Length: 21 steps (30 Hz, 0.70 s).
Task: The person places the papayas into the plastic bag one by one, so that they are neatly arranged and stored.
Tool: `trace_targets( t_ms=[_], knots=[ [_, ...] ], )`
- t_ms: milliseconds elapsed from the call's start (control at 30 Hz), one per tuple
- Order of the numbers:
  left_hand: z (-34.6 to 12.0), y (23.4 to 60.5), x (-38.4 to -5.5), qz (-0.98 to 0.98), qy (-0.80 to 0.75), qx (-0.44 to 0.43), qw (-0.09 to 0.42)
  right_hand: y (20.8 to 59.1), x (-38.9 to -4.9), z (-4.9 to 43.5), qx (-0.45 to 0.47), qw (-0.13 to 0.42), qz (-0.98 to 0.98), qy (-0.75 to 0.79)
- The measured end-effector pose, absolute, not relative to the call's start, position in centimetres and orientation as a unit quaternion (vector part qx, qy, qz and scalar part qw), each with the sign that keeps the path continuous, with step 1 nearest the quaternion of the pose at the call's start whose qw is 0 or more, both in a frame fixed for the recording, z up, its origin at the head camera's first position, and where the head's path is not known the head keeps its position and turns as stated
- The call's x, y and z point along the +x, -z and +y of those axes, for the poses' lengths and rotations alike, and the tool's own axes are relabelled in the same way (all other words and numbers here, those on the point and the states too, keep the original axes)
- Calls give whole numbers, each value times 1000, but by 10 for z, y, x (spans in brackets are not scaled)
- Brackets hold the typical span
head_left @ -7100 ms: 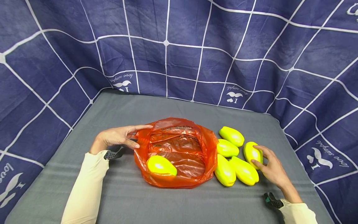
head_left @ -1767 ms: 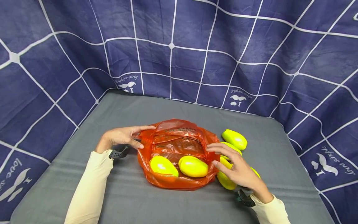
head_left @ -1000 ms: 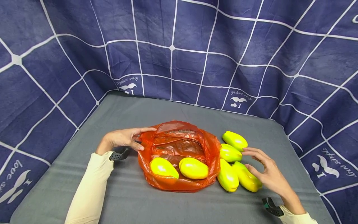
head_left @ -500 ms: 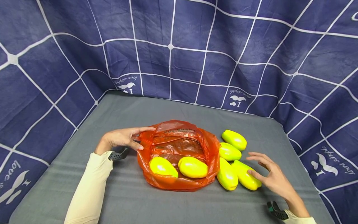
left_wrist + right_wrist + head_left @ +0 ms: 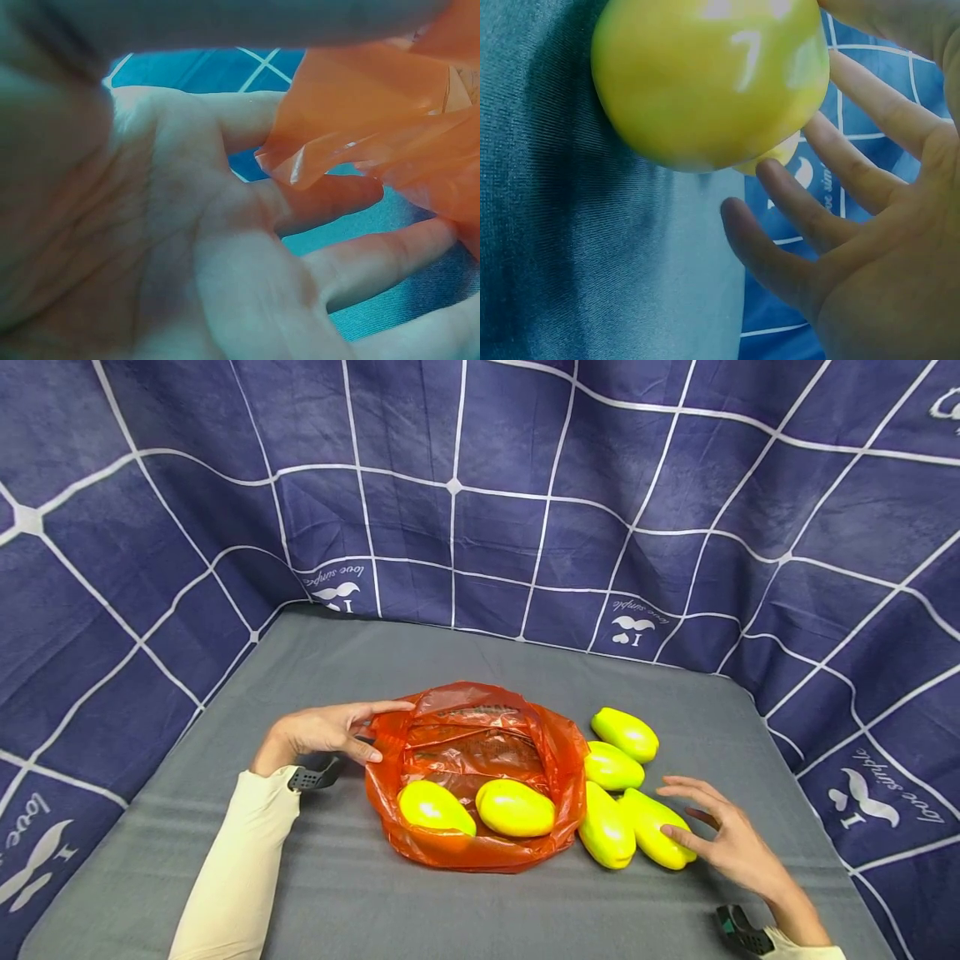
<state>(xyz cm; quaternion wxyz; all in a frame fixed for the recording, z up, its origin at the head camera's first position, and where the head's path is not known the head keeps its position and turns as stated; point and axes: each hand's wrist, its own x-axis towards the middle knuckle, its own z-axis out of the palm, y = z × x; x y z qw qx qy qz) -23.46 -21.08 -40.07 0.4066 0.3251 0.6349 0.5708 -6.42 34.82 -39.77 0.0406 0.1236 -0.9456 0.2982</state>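
Grip on the right: right hand (image 5: 731, 843) spread, fingers apart and lightly bent, thumb over the right edge of a glossy, smooth, oblong yellow-green fruit (image 5: 655, 829); cannot tell whether the fingertips touch it
Seen from the right wrist: the same fruit sits between the thumb side and the fingers, the lower two fingers clear of it
Grip on the left: left hand (image 5: 322, 731) spread, thumb and index finger well apart, both resting against the left side of a thin, translucent red plastic bag (image 5: 480, 853)
Seen from the left wrist: palm large at the left, fingers nearly straight, thin film meeting the fingertips
Bag: lies in the middle, mouth gaping, dark printed lettering (image 5: 480, 710) on its far wall
Inside the bag: two matching fruits near the near rim, a left fruit (image 5: 437, 807) and a right fruit (image 5: 515, 807), just beside each other
Right of the bag: four fruits in a loose cluster, counting the one at the right hand; a far fruit (image 5: 626, 735), a middle fruit (image 5: 613, 766) and a near fruit (image 5: 606, 825), the last two close against the bag
Under it all: smooth grey cloth (image 5: 360, 902)
Far side: dark blue curtain (image 5: 405, 527) with white grid lines
Arms: cream sleeve (image 5: 240, 860) on the left, black wrist strap (image 5: 313, 777) at its cuff
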Motion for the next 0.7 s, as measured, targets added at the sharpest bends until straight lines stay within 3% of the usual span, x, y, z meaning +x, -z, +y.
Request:
trace_targets(
  t_ms=[700],
  knots=[
    [-211,400,-236,647,-563,312,408,407,-60,350,150,-5,-928,-341]
  ],
)
